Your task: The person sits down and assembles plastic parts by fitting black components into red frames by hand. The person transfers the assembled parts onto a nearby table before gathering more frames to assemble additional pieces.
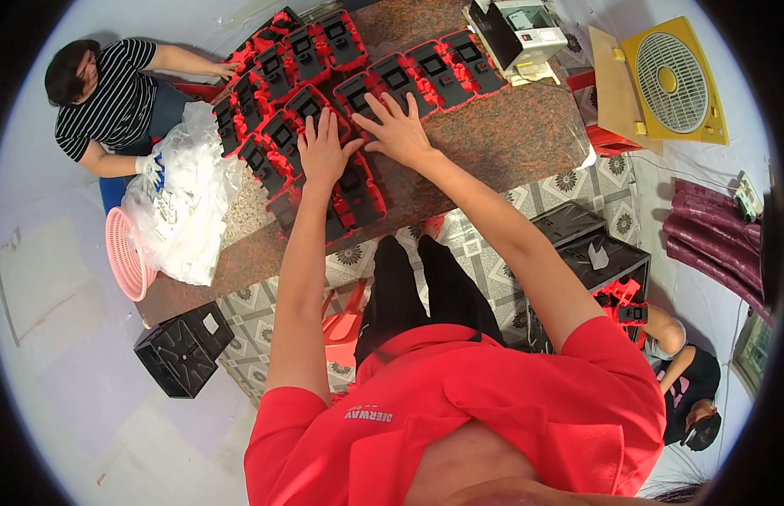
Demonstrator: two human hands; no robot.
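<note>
Several black plastic units with red edges and small square windows lie in rows on the brown granite-like table. My left hand has its fingers spread over a black-and-red unit in the middle of the group. To its right, my right hand is also spread, with fingertips at the lower edge of another black-and-red unit. Neither hand grips anything. Below my left hand, a nearer black-and-red unit lies close to the table's front edge. Whether my fingertips press on the units I cannot tell.
A clear plastic bag of white pieces and a pink basket are at the left, beside a seated person in one glove. A white machine stands at the back right. Black crates are on the floor; another person sits right.
</note>
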